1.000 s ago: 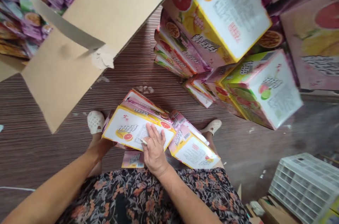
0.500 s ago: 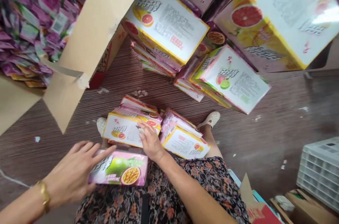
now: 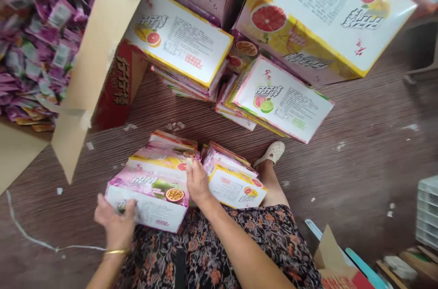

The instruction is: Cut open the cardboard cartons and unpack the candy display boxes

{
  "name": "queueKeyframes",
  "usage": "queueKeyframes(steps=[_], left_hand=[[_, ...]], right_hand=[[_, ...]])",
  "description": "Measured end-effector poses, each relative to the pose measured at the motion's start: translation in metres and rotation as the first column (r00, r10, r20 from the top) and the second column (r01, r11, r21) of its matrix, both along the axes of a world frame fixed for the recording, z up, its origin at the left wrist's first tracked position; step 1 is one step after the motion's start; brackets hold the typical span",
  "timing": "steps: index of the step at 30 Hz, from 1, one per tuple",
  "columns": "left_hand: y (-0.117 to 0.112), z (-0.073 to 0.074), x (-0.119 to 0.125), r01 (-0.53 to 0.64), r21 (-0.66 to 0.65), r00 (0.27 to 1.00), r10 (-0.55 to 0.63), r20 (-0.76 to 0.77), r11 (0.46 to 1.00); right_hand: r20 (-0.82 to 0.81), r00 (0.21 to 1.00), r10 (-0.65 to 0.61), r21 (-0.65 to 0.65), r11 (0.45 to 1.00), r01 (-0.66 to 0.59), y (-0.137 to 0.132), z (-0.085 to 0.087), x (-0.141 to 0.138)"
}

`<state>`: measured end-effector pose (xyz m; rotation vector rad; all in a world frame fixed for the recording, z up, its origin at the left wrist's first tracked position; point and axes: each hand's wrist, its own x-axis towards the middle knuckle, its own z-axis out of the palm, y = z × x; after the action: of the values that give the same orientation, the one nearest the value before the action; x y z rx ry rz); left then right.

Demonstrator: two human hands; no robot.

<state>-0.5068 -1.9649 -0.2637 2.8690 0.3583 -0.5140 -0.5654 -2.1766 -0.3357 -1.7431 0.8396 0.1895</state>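
A pink candy box (image 3: 147, 209) with a passion-fruit picture stands before my lap, its white printed face towards me. My left hand (image 3: 114, 220), slightly blurred, grips its near left corner, with the thumb on the white face and the fingers at the left edge. My right hand (image 3: 198, 184) is closed at the box's right end, fingers curled with a small whitish bit at the tip; its contents are hidden. Behind the pink box stands a yellow-edged grapefruit box (image 3: 153, 163) in the same row. Right of my right hand is a second row, with a white-faced box (image 3: 236, 188) in front.
An open carton (image 3: 99, 56) of purple wrapped sweets (image 3: 41, 52) stands at the left. Stacked flavour boxes (image 3: 181, 36) and a large grapefruit box (image 3: 328, 2) fill the back. A white plastic crate (image 3: 427, 211) and a red-and-tan carton (image 3: 342, 275) lie right. White string (image 3: 30, 236) trails on the floor.
My left hand has brought the pink box forward against the left row, where it now stands before the grapefruit box. My right hand has come off that box's face to the pink box's right end.
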Motion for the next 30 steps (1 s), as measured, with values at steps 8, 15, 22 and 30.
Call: queueKeyframes(steps=[8,15,22,30], left_hand=[[-0.063,-0.033,0.014,-0.185,-0.154,0.936,0.222,0.273,0.971],[-0.065,-0.020,0.016,-0.328,0.038,0.898,0.299,0.324,0.944],[-0.088,-0.018,-0.008,0.109,0.100,0.971,-0.127,0.201,0.989],[-0.090,-0.034,-0.006,0.075,0.125,0.974,-0.100,0.206,0.989]], right_hand=[[-0.141,0.981,0.130,0.135,0.985,-0.111,-0.009,0.005,0.026],[-0.046,0.933,0.357,0.186,0.921,-0.343,-0.001,0.011,0.052],[-0.193,0.798,0.571,0.140,0.821,-0.553,-0.031,0.024,0.056],[-0.179,0.377,0.909,0.107,0.399,-0.911,-0.030,0.038,0.138]])
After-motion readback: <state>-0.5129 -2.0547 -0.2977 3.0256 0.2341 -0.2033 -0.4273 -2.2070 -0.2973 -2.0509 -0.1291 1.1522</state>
